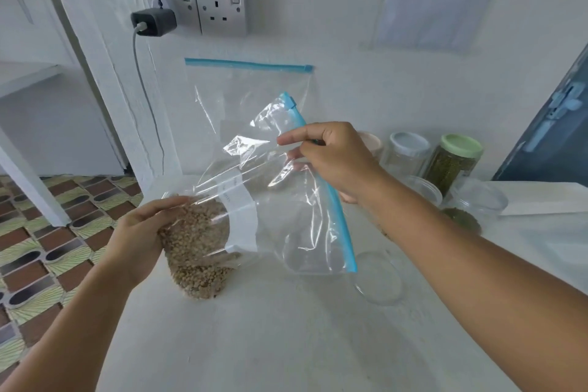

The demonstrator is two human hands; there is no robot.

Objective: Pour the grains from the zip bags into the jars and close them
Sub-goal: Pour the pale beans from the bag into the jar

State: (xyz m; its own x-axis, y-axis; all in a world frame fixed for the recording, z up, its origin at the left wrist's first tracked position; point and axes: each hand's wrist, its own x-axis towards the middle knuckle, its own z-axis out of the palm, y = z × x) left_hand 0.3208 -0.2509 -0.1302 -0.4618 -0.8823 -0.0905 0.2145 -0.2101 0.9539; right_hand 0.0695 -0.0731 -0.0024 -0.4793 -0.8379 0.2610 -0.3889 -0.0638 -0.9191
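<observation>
A clear zip bag [296, 200] with a blue zip strip lies on its side above the white table [270, 337]. Beige grains [197, 251] fill its left end. My left hand [143, 232] grips that grain-filled end. My right hand [331, 159] pinches the plastic near the blue strip. A second, empty zip bag [241, 92] leans upright against the wall behind. At the back right stand a jar with a green lid [451, 162] holding green grains, a jar with a pale blue lid [405, 149] and a partly hidden jar with a cream lid [370, 141].
A clear round lid [378, 278] lies on the table under my right forearm. More clear containers [477, 200] sit at the right, with green grains [466, 219] beside them. Wall sockets [219, 6] with a plugged charger [154, 22] are above. Tiled floor [47, 232] drops off left of the table.
</observation>
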